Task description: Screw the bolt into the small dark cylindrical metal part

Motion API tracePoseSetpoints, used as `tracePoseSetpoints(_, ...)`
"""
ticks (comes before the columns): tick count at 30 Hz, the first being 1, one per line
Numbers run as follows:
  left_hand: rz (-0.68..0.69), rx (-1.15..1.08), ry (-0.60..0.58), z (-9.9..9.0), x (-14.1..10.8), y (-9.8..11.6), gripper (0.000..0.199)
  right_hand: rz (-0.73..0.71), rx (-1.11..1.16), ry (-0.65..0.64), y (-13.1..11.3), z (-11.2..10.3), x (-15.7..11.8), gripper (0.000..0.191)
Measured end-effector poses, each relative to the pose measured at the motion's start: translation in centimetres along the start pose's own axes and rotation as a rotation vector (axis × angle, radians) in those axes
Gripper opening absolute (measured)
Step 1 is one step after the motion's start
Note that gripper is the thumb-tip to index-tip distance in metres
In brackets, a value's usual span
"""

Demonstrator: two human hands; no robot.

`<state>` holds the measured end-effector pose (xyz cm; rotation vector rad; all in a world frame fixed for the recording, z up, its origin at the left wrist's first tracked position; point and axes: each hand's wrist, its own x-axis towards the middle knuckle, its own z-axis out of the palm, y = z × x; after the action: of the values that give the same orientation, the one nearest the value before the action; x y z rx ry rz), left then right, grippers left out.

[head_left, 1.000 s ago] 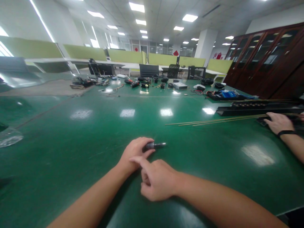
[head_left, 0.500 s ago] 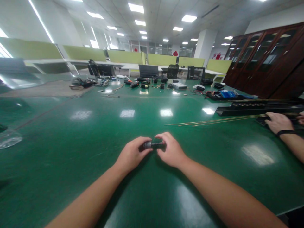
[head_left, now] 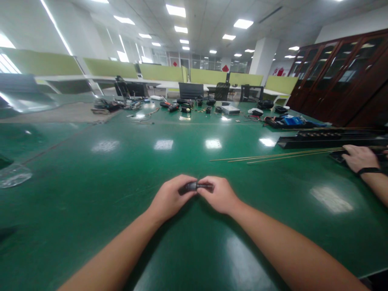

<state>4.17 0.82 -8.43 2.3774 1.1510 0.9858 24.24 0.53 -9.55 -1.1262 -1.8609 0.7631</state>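
Over the green tabletop (head_left: 169, 242), my left hand (head_left: 172, 196) is closed round one end of a small dark cylinder (head_left: 191, 186) with a grey band. From its right side a thin, dark, ridged shaft (head_left: 209, 186) reaches into my right hand (head_left: 220, 196). The thumb and forefinger of my right hand pinch where the shaft meets the cylinder. The piece lies level between both hands, its left end hidden in my left palm. What kind of part it is, I cannot tell.
Long thin rods (head_left: 257, 157) lie to the right, beside a co-worker's hand (head_left: 359, 157) with a black wristband. A black channel (head_left: 321, 140) lies behind them. Tools and small parts, among them a power tool (head_left: 172, 106), are spread along the far side. Clear plastic (head_left: 15, 176) lies left.
My right thumb and forefinger have moved left and closed on the piece, where before they stood apart around the shaft. My left hand keeps its grip.
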Motion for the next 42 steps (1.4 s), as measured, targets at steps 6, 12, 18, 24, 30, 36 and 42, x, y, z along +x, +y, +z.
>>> tracePoseSetpoints(6,0.015,0.023,0.035,-0.01,-0.06,-0.20,0.022,-0.006,-0.016,0.011,-0.09,-0.11,0.01,0.014)
tracePoseSetpoints(12,-0.002,0.037,0.034,-0.10,-0.09,-0.18,0.022,-0.008,-0.015,0.012,-0.03,-0.28,0.19,0.013)
tracePoseSetpoints(18,-0.019,0.065,0.043,-0.11,-0.16,-0.17,0.026,-0.025,-0.004,0.030,0.22,-0.30,0.19,0.013)
tracePoseSetpoints(24,-0.024,0.067,0.034,-0.27,-0.11,0.13,0.028,-0.004,0.005,0.025,0.33,-0.26,0.25,0.013)
tracePoseSetpoints(30,-0.064,0.073,0.048,-0.18,-0.17,-0.14,0.034,0.010,-0.012,0.014,0.25,-0.32,0.23,0.013)
tracePoseSetpoints(36,-0.064,0.048,0.047,-0.23,-0.14,-0.21,0.026,0.033,0.011,0.021,0.47,-0.26,0.20,0.014)
tracePoseSetpoints(42,-0.082,0.057,0.059,-0.38,-0.08,-0.36,0.028,0.062,0.039,0.041,0.73,-0.15,0.24,0.015)
